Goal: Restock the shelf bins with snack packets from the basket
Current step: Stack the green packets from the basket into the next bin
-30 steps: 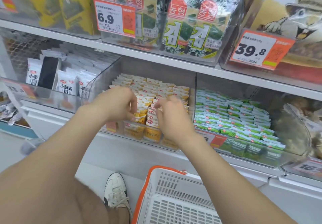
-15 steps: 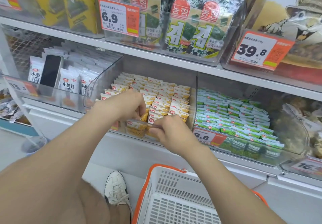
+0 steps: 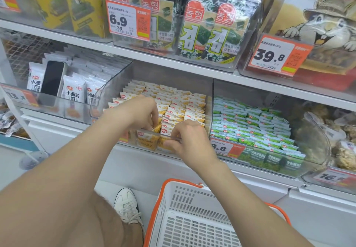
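head view, left to right: four clear bins sit side by side on the lower shelf (image 3: pixel 212 73). the first bin (image 3: pixel 48 106) holds white packets (image 3: pixel 74 91), with one dark phone (image 3: pixel 53 77) standing upright among them. the second, the middle bin (image 3: pixel 107 96), is packed with rows of yellow packets (image 3: pixel 181 100), too many to count. both your hands are at its front. your left hand (image 3: pixel 138 112) reaches down into the front rows, its fingers (image 3: pixel 152 123) curled and clamped on yellow packets there. your right hand (image 3: pixel 189 141) is just beside it at the front lip, fingers (image 3: pixel 177 131) curled over the edge; you cannot tell whether they pinch a packet or only the wall. your forearms hide the front left part of this bin. the third bin (image 3: pixel 317 137) holds rows of green packets (image 3: pixel 250 123), with an 8.8 price tag (image 3: pixel 225 147) on its front. the fourth, cut off at the right edge, holds brown snacks (image 3: pixel 344 156). on the shelf above stand seaweed packs (image 3: pixel 210 33) behind a 6.9 tag (image 3: pixel 127 19), and a 39.8 tag (image 3: pixel 277 56) further right. below, on the pale floor (image 3: pixel 11 166), are one white shoe (image 3: pixel 128 206) and one white basket (image 3: pixel 159 198) with an orange rim, under your right arm.
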A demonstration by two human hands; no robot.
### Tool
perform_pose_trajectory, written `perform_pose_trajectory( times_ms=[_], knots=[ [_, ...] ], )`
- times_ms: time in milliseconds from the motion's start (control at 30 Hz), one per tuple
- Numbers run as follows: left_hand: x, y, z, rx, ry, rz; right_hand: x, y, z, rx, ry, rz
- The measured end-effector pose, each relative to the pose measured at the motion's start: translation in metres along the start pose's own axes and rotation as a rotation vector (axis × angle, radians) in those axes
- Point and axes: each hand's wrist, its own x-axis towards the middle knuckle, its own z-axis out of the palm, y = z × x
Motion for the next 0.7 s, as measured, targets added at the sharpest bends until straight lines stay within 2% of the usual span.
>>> perform_pose_trajectory(
  times_ms=[100,167,233,300,467,700],
  knots=[
    [-0.020,-0.004,-0.014,-0.148,0.126,0.035,-0.008,0.002,0.003,0.010,0.024,-0.059],
    [-0.033,-0.007,-0.019,-0.180,0.018,0.001,-0.010,0.001,0.005,0.037,0.039,-0.072],
    [-0.039,-0.010,-0.018,-0.114,-0.090,-0.049,-0.009,0.000,0.005,0.059,0.052,-0.054],
    [-0.039,-0.009,-0.018,-0.048,-0.095,-0.049,-0.006,0.000,0.005,0.056,0.053,-0.039],
    [-0.034,-0.004,-0.023,0.118,-0.003,-0.032,0.001,0.000,0.004,0.007,0.070,-0.057],
    [-0.024,-0.003,-0.017,0.192,0.216,-0.048,0.017,0.007,0.000,-0.046,0.113,-0.032]
  ],
)
